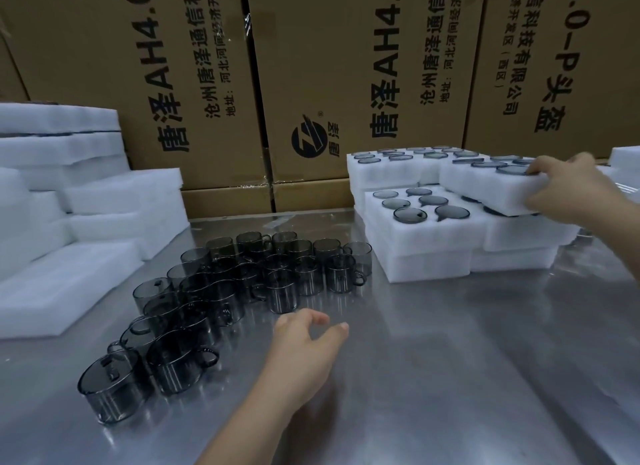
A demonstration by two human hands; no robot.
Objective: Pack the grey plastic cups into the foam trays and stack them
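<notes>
While the left hand (304, 347) hangs over the steel table (467, 378) up close, its fingers are loosely spread and it's got nothing in it. Just left of it and a bit farther back there's a big huddle of loose grey cups (242, 284) standing on the table, packed tight in a diagonal band. Farther left are plain foam slabs (69, 205), piled up unevenly.

Far right is where the packed stuff is: foam stacks (426, 243) a few layers high, with cups sunk in the pockets so only the rims show. Above those, the right hand (568, 187) is pinching the end of a filled tray (485, 187), fingers on top and thumb on the near side. It's tilted, half over the right-hand stack and overlapping the tray next to it. Behind everything there's a wall of printed cardboard boxes (311, 66).
</notes>
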